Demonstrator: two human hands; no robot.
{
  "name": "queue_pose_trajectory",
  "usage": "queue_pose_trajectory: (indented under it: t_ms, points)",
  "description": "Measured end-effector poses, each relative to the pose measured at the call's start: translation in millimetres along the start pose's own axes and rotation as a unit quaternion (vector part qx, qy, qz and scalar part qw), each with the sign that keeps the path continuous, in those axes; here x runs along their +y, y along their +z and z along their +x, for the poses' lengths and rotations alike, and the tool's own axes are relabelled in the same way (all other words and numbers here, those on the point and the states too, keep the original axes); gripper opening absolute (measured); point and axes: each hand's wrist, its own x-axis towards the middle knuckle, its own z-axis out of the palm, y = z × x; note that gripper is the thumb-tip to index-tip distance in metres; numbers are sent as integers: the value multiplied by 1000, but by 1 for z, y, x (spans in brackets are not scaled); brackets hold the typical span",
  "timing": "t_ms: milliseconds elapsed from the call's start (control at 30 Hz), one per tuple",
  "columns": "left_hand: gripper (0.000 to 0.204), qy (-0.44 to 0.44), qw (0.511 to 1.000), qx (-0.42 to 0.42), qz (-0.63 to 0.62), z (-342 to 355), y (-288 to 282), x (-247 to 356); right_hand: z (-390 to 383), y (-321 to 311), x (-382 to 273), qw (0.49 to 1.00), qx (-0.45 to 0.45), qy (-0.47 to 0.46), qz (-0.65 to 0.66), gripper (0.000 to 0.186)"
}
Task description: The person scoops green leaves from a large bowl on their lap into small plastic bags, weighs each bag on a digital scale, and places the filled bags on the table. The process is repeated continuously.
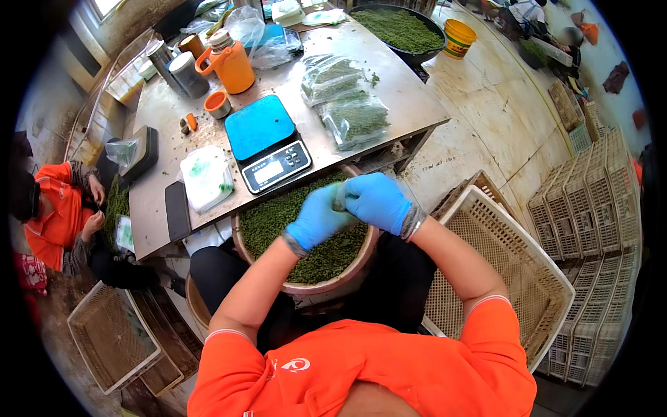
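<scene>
Both my hands wear blue gloves and meet above a round basin (333, 283) heaped with small green pods. My left hand (316, 219) and my right hand (377, 201) are closed together on a small clear bag (340, 197), mostly hidden between the fingers. The basin rests on my lap, just in front of a metal table (410, 90). A blue digital scale (267, 142) stands on the table's near edge, close behind my hands.
Filled clear bags of green pods (351, 118) lie right of the scale; an orange jug (229, 66), metal flasks, a phone (177, 210) and a large dark pan of pods (399, 29) sit on the table. A beige plastic crate (511, 271) stands at my right. A person in orange (59, 215) crouches left.
</scene>
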Motion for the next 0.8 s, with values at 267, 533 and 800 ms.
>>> queue_pose_trajectory:
  t_ms: [267,533,800]
  points:
    - [40,177,928,153,290,28,30,9,-24,-30,13,997,-40,65,23,36]
    - [50,119,985,86,87,16,39,8,-30,-42,13,987,-65,105,99,28]
    - [37,81,995,28,40,17,36,14,-42,-30,24,996,92,-1,14,18]
